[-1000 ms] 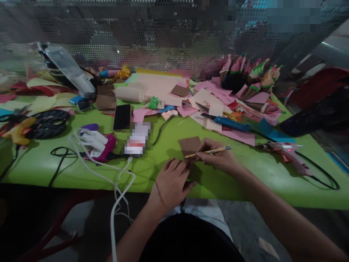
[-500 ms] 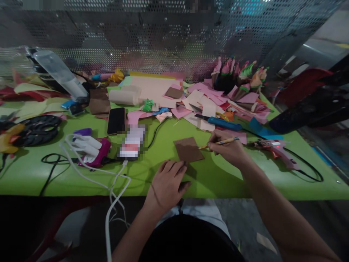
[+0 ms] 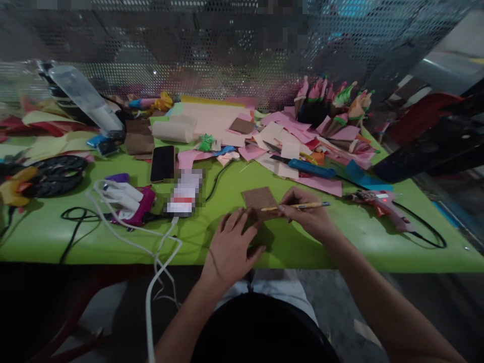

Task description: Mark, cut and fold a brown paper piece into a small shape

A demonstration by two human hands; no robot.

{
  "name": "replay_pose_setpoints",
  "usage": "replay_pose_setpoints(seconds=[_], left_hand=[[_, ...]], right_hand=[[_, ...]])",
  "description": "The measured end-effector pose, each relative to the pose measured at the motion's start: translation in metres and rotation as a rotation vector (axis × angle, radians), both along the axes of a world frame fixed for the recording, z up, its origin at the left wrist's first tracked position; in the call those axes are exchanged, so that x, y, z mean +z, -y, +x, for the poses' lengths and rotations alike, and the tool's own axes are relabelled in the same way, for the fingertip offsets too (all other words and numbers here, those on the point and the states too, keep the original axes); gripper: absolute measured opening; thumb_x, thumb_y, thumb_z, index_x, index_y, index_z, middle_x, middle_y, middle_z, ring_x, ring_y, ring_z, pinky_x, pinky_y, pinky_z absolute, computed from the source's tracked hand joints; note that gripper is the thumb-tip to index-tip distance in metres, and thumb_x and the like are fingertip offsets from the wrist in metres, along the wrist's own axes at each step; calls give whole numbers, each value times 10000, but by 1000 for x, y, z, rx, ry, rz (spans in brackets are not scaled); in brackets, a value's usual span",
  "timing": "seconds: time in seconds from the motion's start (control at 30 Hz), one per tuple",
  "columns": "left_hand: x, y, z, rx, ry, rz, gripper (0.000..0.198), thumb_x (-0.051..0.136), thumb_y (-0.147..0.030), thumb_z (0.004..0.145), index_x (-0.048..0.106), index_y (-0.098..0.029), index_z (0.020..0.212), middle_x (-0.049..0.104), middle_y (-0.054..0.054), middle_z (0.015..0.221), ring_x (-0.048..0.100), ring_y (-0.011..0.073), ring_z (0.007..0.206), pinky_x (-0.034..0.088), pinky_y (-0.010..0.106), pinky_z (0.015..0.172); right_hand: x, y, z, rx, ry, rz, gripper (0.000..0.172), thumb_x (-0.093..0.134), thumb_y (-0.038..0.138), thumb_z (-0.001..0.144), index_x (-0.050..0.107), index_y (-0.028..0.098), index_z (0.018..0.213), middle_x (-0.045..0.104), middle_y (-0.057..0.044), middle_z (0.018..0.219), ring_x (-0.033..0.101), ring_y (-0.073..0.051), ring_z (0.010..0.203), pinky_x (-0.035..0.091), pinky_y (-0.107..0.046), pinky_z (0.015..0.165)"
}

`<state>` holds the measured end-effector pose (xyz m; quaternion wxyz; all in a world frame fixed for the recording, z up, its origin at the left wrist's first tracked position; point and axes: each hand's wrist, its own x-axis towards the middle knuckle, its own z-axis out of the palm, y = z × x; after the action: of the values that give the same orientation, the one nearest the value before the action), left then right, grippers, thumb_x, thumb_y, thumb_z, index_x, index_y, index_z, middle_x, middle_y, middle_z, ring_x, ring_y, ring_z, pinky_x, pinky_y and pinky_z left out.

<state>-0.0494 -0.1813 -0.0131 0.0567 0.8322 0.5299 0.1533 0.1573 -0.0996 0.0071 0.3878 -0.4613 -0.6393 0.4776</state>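
Note:
A square piece of brown foam or paper (image 3: 259,197) lies flat on the green table (image 3: 212,242) in front of me. My right hand (image 3: 304,209) grips a pencil (image 3: 302,206), its tip resting at the lower part of the square. The fingertips of my left hand (image 3: 232,247) touch the square's lower left edge; the fingers are stretched out and the thumb stands apart. That hand covers a small bit of the near edge.
A pink glue gun (image 3: 385,206) lies at right, a blue utility knife (image 3: 312,168) behind the square. At left are a black phone (image 3: 163,164), a lit phone (image 3: 185,194), a magenta power adapter (image 3: 141,206) and white cables. Paper scraps (image 3: 280,136) crowd the back.
My right hand has moved left and slightly down, carrying the pencil tip from the square's right edge to its lower part. My left hand has shifted slightly at the near edge.

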Motion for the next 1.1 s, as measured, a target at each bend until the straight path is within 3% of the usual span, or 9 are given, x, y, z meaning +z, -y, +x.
replay_pose_setpoints(seconds=[0.33,0.7,0.87,1.1], left_hand=[[2,1,0,-10,24,-49,508,560,-440,910,524,-233,1372,469,90,1519,386,318,1407,368,547,1131],[3,2,0,-11,25,-52,499,563,-439,908,534,-234,1362,483,94,1506,400,312,1397,378,544,1120],[2,1,0,-9,41,-24,489,554,-437,914,542,-237,1359,494,95,1499,402,310,1397,383,537,1116],[2,0,0,-1,34,-17,435,559,-432,913,588,-242,1303,486,93,1509,426,306,1376,394,536,1103]], right_hand=[[-3,3,-6,134,28,-61,212,691,379,780,585,201,735,603,5,665,508,-106,546,408,-235,490],[0,4,-9,174,108,-43,188,667,354,798,596,198,719,611,2,660,513,-103,549,388,-224,486],[1,2,-4,100,145,-9,174,667,341,764,587,207,687,598,6,619,496,-117,538,374,-240,479],[1,-5,14,-113,156,32,154,638,324,724,552,222,647,571,9,577,492,-133,521,380,-252,462]])
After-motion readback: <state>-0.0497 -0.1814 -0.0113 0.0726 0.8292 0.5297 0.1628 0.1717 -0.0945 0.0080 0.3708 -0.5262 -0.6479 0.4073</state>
